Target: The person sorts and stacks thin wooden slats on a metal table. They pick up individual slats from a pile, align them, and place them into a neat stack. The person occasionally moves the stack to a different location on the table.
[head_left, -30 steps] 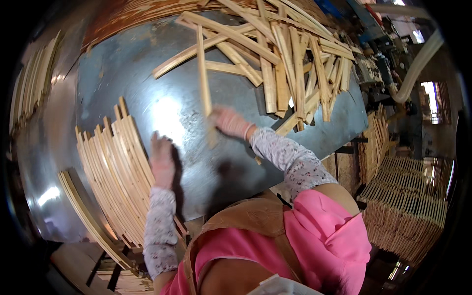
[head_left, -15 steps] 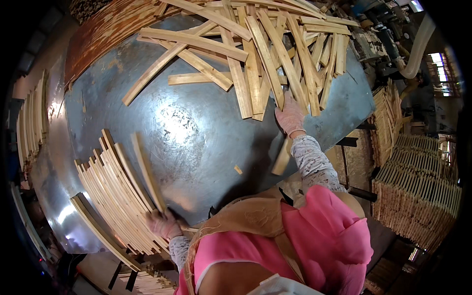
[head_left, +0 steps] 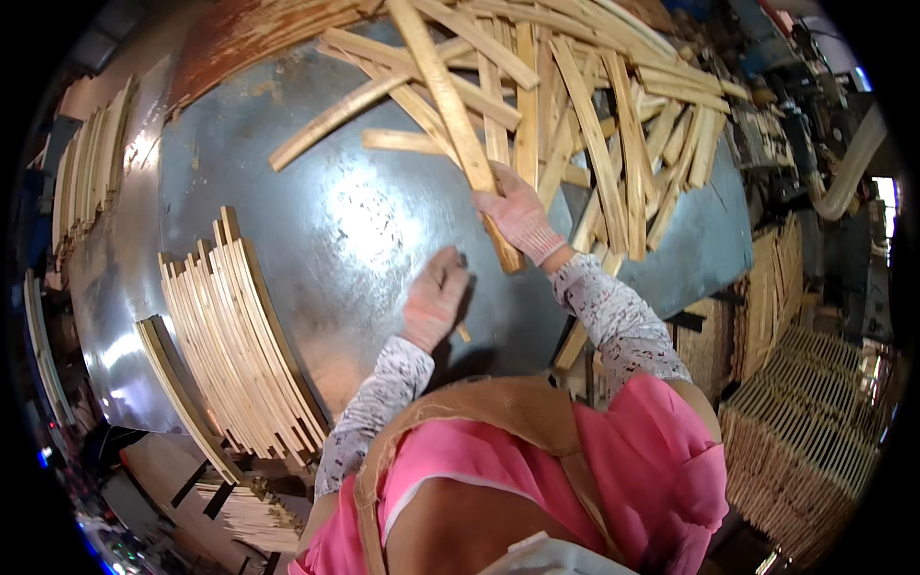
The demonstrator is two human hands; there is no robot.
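Note:
My gloved right hand (head_left: 520,213) is closed round the lower part of a long wooden slat (head_left: 446,105), which slants up and left over the loose heap (head_left: 537,105). That heap of wooden slats lies crisscross at the far side of the metal tabletop (head_left: 316,278). Nearer to me, my gloved left hand (head_left: 436,299) hovers over the middle of the table, fingers loosely stretched and nothing in them. At the left, several slats lie side by side in a neat row (head_left: 230,335), their ends uneven. One slat (head_left: 187,398) lies apart, left of that row.
A small wood chip (head_left: 464,332) lies by my left hand. Another slat (head_left: 572,345) juts out below my right forearm. Stacked slats (head_left: 805,431) stand off the table at the right, and more slats (head_left: 93,163) lie at the far left. A pale hose (head_left: 853,168) hangs at the upper right.
My left hand has left the row at the left and moved to the table's middle. The slat it touched now lies against the row. My right hand has lifted a slat from the heap.

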